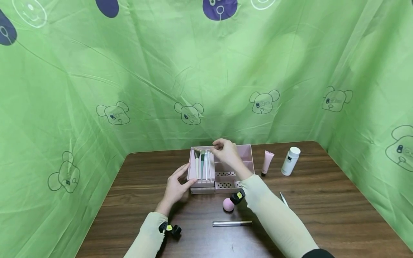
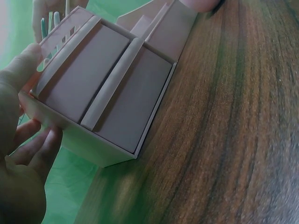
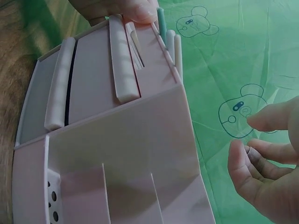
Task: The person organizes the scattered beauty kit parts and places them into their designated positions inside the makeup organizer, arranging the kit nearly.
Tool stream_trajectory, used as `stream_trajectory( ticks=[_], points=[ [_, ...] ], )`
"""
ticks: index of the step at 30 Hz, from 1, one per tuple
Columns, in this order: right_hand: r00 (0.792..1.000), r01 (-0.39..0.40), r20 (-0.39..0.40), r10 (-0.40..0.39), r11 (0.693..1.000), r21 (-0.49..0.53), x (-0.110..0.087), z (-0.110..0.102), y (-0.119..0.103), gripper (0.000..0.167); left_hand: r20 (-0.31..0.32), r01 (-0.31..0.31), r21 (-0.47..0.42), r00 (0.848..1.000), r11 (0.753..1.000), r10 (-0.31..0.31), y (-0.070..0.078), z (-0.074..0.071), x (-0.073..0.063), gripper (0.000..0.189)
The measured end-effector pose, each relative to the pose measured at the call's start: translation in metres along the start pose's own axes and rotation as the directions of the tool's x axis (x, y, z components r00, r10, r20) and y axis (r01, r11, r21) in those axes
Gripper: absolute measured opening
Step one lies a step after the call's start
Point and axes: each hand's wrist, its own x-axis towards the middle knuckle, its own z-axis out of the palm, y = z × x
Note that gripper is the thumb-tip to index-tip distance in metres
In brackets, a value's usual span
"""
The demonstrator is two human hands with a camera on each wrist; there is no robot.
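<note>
A pink desktop organizer (image 1: pixel 202 190) stands on the table, with two drawers (image 2: pixel 86 72) on its left side. In the compartment above the drawers lean several makeup brushes (image 1: pixel 202 165), one with a green handle. My left hand (image 1: pixel 175 186) grips the organizer's left front corner, thumb at the top edge and fingers against the side wall. Over the organizer, beside the brush tops, hangs my right hand (image 1: pixel 227 152). In the right wrist view, nothing sits between the loosely bent fingers (image 3: pixel 238 163) and the thumb.
Right of the organizer are a pink squeeze tube (image 1: pixel 267 163) and a white bottle (image 1: pixel 290 161). A pink ball (image 1: pixel 228 204) and a silver tube (image 1: pixel 232 223) lie in front. One slim white stick (image 1: pixel 284 199) is partly behind the right sleeve. Green cloth (image 1: pixel 226 71) surrounds the table.
</note>
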Motion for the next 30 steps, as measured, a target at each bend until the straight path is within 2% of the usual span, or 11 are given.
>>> stream_trajectory(
  ticks=[9,16,17,23,25,30],
  points=[
    [0.999,0.029,0.025,-0.029,1.0,-0.012,-0.019,-0.02,0.007,0.03,-0.008,-0.004,0.003,1.0,1.0,0.004,0.003,0.001,-0.001,0.069],
    [0.999,0.047,0.002,-0.047,0.997,-0.057,-0.033,-0.034,0.018,0.027,-0.009,-0.032,-0.03,0.999,0.999,0.032,0.028,-0.002,-0.004,0.065],
    [0.998,0.055,-0.003,-0.056,0.996,-0.068,-0.034,-0.035,0.02,0.026,-0.012,-0.042,-0.018,0.999,0.999,0.041,0.028,-0.001,-0.004,0.065],
    [0.998,0.064,-0.012,-0.066,0.994,-0.09,-0.042,-0.043,0.035,0.025,-0.002,-0.01,0.0,1.0,1.0,0.01,0.004,0.001,0.0,0.069],
    [0.998,0.054,-0.013,-0.056,0.994,-0.095,-0.045,-0.045,0.04,0.025,0.005,0.006,-0.022,1.0,1.0,-0.006,0.002,0.0,0.0,0.068],
    [0.998,0.055,-0.032,-0.06,0.99,-0.128,-0.05,-0.052,0.05,0.026,-0.001,-0.001,-0.035,1.0,0.999,0.001,0.001,0.0,-0.001,0.068]
  ],
)
